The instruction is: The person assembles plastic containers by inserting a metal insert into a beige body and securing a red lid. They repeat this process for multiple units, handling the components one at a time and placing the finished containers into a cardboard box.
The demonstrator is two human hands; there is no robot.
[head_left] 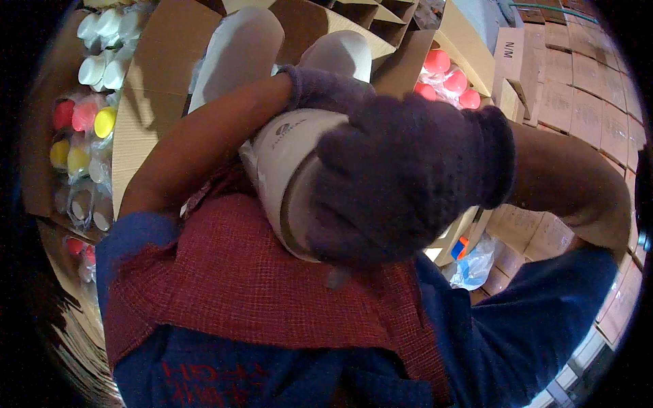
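Observation:
A cream-white, wide cylindrical container (274,166) with a small dark print lies tilted against my chest. My left hand (330,90), in a dark grey knit glove, reaches round its far side and holds it; those fingers are mostly hidden. Over the container's right end is my right hand (401,177), in a dark glove, its fingers bent round the edge. That hand is a little blurred and covers the end, so I cannot tell whether a lid is there. Beyond my left forearm stand two white, round-topped cylindrical things (243,47).
At left, a carton (160,75) stands beside plastic-wrapped bottles with white (109,24), red and yellow caps (105,122). An open box of red-capped bottles (437,62) is at the far right. Cardboard dividers (360,13) lie at the back; stacked cartons (568,88) line the right.

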